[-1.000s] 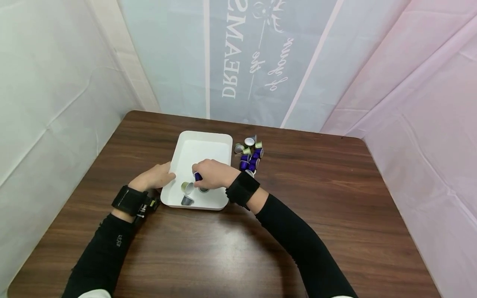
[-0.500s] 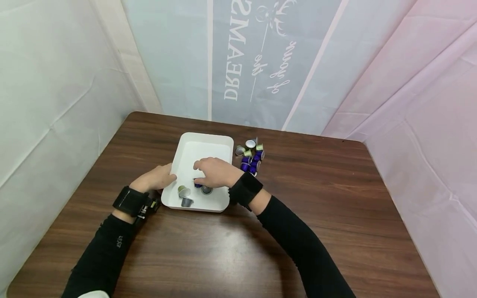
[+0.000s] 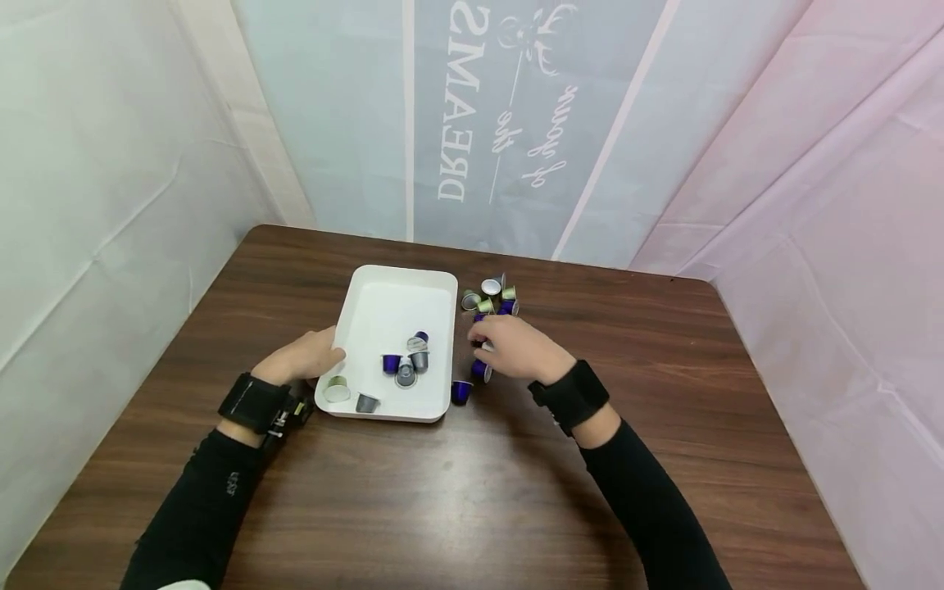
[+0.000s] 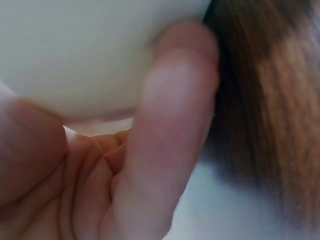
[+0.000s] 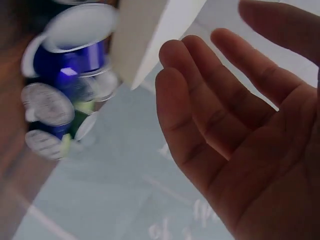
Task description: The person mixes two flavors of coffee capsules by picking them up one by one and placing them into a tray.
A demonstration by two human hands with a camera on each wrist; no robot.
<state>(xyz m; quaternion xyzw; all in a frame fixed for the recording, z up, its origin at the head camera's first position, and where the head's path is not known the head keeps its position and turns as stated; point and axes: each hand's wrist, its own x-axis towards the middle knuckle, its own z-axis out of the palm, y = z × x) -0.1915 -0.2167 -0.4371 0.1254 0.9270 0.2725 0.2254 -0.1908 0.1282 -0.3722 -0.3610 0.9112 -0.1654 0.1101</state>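
Note:
My left hand [image 3: 304, 356] grips the left rim of a white tray [image 3: 391, 303]; in the left wrist view a finger [image 4: 170, 115] lies against the tray's outer side. Inside the tray lie several coffee capsules: a purple one [image 3: 391, 364], grey ones [image 3: 406, 375], and apart from these a green one [image 3: 337, 389] and a grey one [image 3: 366, 403] near the front left. To the right of the tray, my right hand [image 3: 519, 348] is above the loose capsules and partly hides them. Its fingers [image 5: 175, 95] are gently bent with nothing between them.
Purple, green and silver-lidded capsules [image 3: 509, 307] crowd together beyond the right hand. Two purple capsules [image 3: 461, 392] stand closer to me, by the tray's right side. Brown wooden table [image 3: 442, 500] surrounds everything, with cloth walls [image 3: 332, 106] behind and at both sides.
The right hand let go of a purple capsule in the tray and moved right, to the pile. Capsules in the tray have shifted, the green one leftward. My left hand stays at the rim.

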